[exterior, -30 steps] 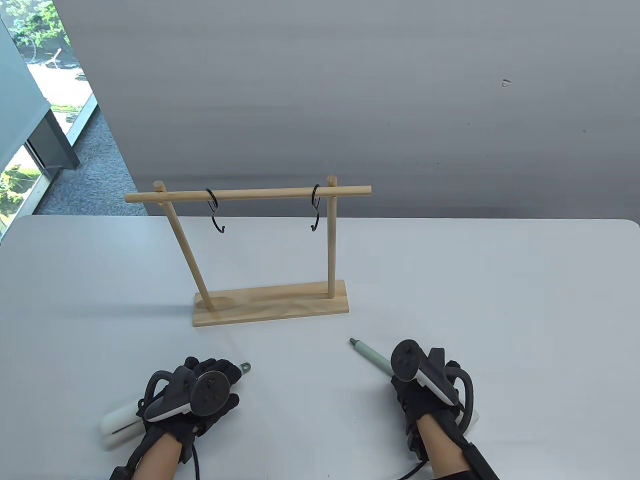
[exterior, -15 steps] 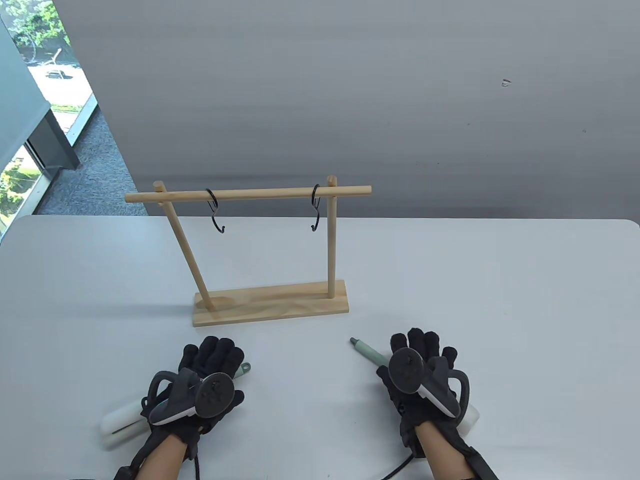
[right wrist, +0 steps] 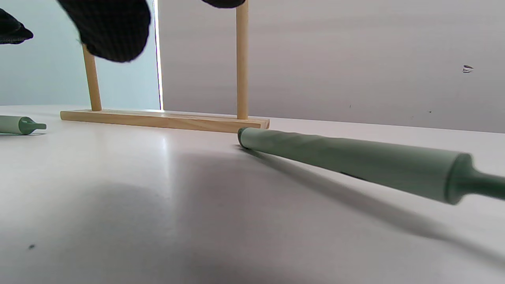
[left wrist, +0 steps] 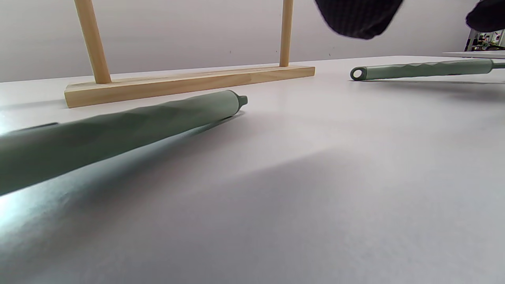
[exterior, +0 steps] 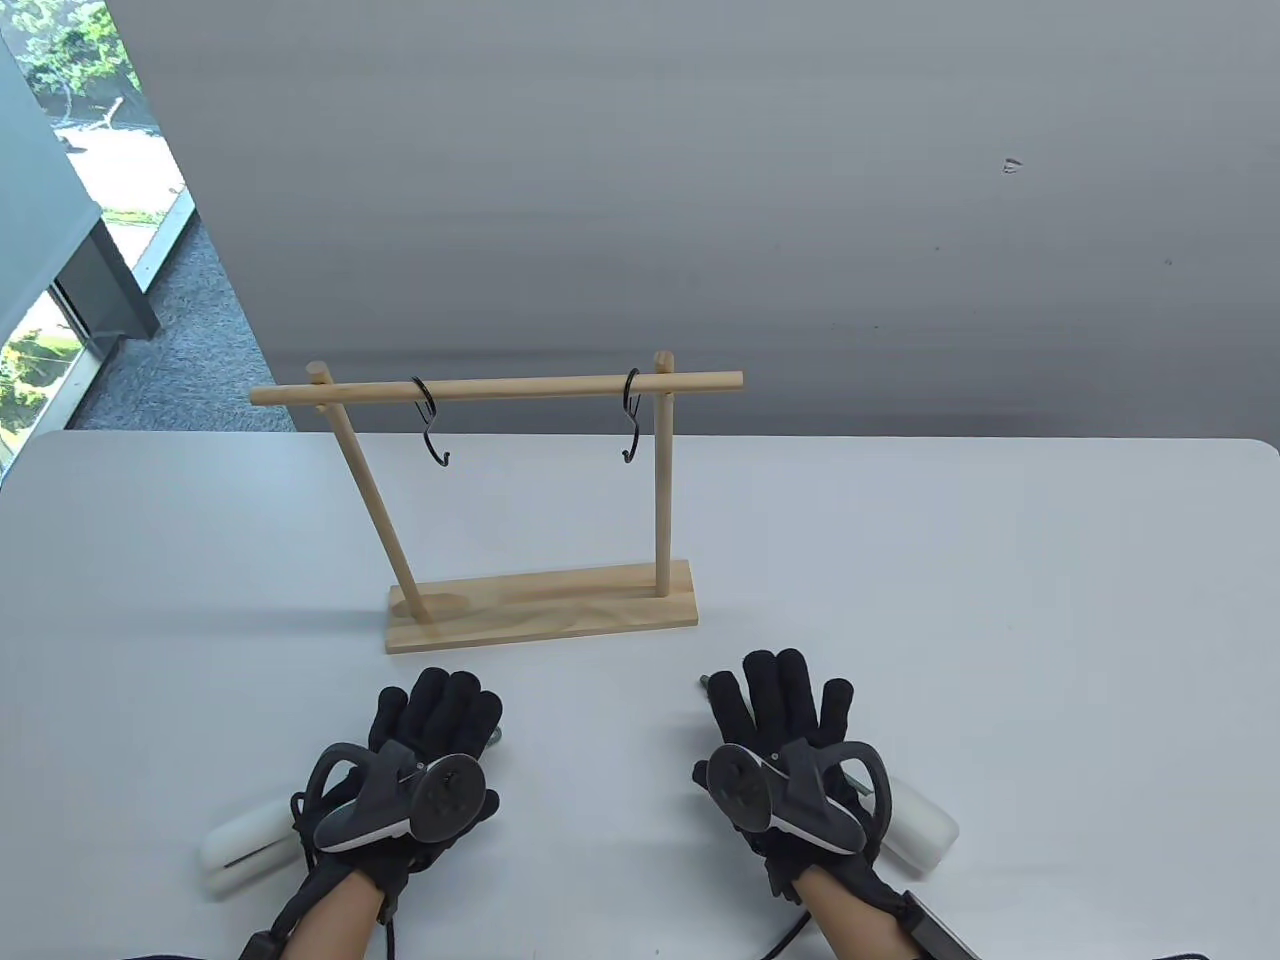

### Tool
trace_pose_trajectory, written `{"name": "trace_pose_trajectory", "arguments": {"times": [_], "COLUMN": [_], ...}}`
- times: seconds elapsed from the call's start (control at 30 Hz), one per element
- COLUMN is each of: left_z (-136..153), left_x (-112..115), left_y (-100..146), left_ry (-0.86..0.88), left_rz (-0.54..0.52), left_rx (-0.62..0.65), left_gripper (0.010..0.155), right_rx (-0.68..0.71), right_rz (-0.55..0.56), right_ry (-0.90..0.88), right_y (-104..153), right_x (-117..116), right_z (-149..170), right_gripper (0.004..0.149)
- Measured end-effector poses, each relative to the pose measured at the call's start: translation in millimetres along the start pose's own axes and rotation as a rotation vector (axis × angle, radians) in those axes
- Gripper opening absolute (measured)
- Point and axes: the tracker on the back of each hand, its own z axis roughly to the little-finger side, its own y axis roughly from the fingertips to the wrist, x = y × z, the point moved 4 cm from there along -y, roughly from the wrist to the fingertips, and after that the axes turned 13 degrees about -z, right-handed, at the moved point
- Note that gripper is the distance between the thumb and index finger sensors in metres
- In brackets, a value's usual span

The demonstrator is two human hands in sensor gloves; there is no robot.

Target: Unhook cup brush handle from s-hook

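Two brushes (left wrist: 118, 134), two hooks (exterior: 432, 425), one rack (exterior: 540, 615).

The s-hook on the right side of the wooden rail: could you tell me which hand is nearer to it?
The right hand. It lies flat on the table in front of the rack, a little to the right of the s-hook. The left hand lies further off, toward the left.

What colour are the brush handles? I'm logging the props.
Muted sage green; the left brush handle shows it best in the left wrist view.

Bare table (exterior: 1000, 620) lies right of the wooden rack (exterior: 540, 618); two brush handles (left wrist: 118, 134) lie near its front.
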Motion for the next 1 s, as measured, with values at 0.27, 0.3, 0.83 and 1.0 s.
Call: {"name": "trace_pose_trajectory", "arguments": {"times": [0.27,0.3,0.83,1.0], "left_z": [-1.1,-1.3,0.5,0.9], "left_x": [1.5,1.7,2.8,3.5], "left_y": [1.3,1.6,3.4,3.5], "left_ry": [-0.009,-0.009,-0.005,-0.004], "left_rz": [0.014,0.016,0.04,0.047], "left_rx": [0.006,0.008,-0.003,-0.002], "left_gripper": [0.087,0.087,0.087,0.086], "right_rx": [-0.006,-0.007,-0.006,-0.009], "right_rz": [-0.015,-0.012,-0.025,-0.029], "right_ry": [-0.026,-0.039,-0.043,-0.049], "right_y": [-2.1,-2.1,-2.1,-2.1], "right_x": [0.1,1.4,1.0,0.7], "right_z": [3.5,4.7,6.3,7.1], "right_gripper": [0.083,0.083,0.083,0.082]}}
